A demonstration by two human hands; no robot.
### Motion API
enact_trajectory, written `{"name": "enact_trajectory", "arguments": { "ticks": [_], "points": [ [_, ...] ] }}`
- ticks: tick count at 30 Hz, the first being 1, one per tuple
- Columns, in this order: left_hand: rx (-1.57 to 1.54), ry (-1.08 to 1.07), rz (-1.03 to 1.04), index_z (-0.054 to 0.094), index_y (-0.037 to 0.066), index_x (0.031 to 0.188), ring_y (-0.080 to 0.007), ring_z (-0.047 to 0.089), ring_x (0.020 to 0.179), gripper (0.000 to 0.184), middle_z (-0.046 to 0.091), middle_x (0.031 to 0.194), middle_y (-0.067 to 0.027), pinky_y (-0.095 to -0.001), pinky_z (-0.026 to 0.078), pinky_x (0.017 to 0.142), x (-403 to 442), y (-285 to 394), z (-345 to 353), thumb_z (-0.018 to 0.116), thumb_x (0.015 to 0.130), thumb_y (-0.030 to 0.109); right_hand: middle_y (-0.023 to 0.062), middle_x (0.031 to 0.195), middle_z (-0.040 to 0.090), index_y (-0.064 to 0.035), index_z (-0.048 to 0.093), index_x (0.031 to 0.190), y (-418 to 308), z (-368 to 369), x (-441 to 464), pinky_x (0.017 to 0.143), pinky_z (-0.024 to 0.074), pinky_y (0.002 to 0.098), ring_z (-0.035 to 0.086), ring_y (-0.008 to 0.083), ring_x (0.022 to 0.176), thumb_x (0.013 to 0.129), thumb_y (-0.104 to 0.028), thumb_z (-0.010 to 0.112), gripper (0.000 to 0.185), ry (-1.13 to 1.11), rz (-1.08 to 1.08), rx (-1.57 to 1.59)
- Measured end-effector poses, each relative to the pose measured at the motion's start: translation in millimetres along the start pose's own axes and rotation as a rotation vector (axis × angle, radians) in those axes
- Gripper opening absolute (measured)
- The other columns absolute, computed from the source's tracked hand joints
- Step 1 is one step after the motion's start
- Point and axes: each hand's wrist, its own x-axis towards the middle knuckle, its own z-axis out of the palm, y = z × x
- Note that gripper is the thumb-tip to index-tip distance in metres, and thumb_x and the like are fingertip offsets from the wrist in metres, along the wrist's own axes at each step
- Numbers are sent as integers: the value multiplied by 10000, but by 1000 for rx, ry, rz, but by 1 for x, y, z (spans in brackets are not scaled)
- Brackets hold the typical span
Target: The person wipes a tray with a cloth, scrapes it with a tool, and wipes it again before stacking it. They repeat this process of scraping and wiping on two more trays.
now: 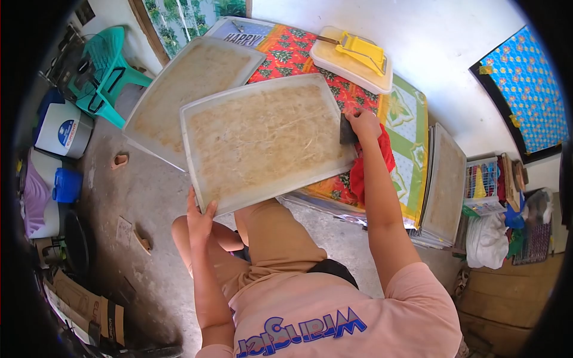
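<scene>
A large pale-rimmed rectangular panel (262, 140) with a patchy brown surface is tilted in front of me, above my lap and the table edge. My left hand (200, 212) grips its lower left corner, thumb on top. At the panel's right edge, my right hand (364, 125) is closed on a dark flat piece (348, 130), whose exact kind I cannot make out. A red cloth (376, 164) lies beneath my right wrist. Behind the held panel, a second similar panel (185, 89) rests partly on the table and overhangs its left side.
The table (400, 161) has patterned covers. On it stands a white tub (325, 56) with a yellow tool (364, 52) and a brown-handled tool on top. More panels (444, 179) lean at the table's right. A green chair (113, 77) and slippers (119, 160) are at left.
</scene>
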Motion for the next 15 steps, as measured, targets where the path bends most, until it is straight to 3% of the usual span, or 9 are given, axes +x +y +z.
{"name": "enact_trajectory", "arguments": {
  "ticks": [4,7,10,15],
  "points": [
    [-7,-8,-6,249,-25,1490,-245,554,1185,750,517,1352,-196,-316,454,992,-3,8,2,649,856,-12,102,1080,705,-161,738,1032,-10,1,-1,858,521,446,643,302,1055,794,-546,674,457,32,-2,23],
    [-17,-24,48,251,-29,1489,-245,548,1196,745,517,1354,-199,-319,450,998,1,0,0,644,856,-20,118,1190,643,-189,724,1061,-11,0,3,903,509,482,540,354,1180,813,-502,675,402,-41,24,41],
    [11,-13,26,251,-32,1487,-244,545,1202,736,518,1356,-199,-319,445,1005,2,-5,-2,636,860,-29,105,1166,674,-184,730,1064,-7,-1,-2,894,507,470,593,324,1138,790,-548,671,460,-40,25,16],
    [-20,-10,14,255,-25,1489,-247,542,1207,731,517,1358,-197,-320,441,1010,2,-4,0,632,863,-32,128,1183,646,-167,715,1092,-5,3,-17,897,510,483,560,345,1163,814,-525,663,456,-15,98,29]
  ]
}}
